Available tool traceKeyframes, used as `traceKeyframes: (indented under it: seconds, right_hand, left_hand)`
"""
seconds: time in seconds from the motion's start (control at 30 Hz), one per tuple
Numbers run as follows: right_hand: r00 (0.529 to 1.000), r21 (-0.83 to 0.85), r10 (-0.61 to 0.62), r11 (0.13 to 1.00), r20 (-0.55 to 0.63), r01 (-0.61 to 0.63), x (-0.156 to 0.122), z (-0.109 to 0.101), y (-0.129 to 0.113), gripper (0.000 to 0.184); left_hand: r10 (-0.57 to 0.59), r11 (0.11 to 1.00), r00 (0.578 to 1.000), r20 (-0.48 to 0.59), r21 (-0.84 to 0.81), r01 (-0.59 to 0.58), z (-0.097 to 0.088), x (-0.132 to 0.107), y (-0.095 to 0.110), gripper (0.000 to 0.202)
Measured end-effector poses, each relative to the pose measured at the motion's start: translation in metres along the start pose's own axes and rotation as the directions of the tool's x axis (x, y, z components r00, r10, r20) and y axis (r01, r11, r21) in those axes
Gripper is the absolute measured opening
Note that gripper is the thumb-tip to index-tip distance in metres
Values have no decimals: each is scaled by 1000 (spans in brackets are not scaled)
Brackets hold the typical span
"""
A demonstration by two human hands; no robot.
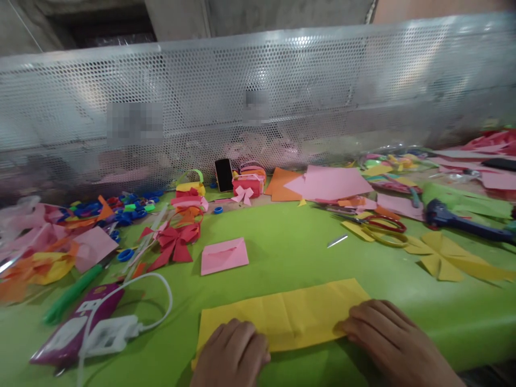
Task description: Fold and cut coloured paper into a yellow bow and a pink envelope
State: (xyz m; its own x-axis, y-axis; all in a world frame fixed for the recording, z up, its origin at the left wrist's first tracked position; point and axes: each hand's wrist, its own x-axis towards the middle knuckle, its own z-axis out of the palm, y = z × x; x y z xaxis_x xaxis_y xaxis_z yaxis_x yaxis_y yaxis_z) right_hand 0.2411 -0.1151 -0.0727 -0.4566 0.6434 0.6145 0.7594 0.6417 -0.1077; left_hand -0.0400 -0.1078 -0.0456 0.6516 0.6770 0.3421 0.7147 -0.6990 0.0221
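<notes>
A folded yellow paper sheet (282, 314) lies flat on the green table cover (282, 252) near the front edge. My left hand (231, 355) rests on its lower left corner with the fingers curled under. My right hand (393, 341) lies on its right end, fingers pressed together on the paper's edge. Both hands press the sheet down.
A pink folded envelope (224, 255), a red paper bow (174, 242), scissors (381, 226), a blue glue gun (455, 220), a yellow bow (443, 255), a phone (223, 174), a white charger with cable (113, 330) and several paper scraps surround it. A perforated metal screen (282, 97) stands behind.
</notes>
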Motion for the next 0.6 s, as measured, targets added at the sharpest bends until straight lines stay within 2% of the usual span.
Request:
traceKeyframes:
  seconds: [0.1,0.2,0.27,0.43,0.6]
  right_hand:
    - [998,-31,10,999,63,-8,7,-3,5,27]
    - [992,1,56,998,115,-57,12,-5,13,37]
    - [981,19,87,996,174,-91,15,-8,20,38]
    - [919,38,169,980,355,-195,18,-17,35,23]
    - [884,-9,246,964,398,-264,19,-18,36,18]
  left_hand:
    - [-41,999,997,60,-33,43,0,1,-3,11]
    - [-143,983,975,172,-87,159,-6,7,-4,10]
    - [-197,962,945,259,-133,237,-13,13,-3,12]
    - [-296,897,847,442,-175,405,-28,31,-1,15]
    - [-344,886,797,496,-109,451,-31,38,-2,11]
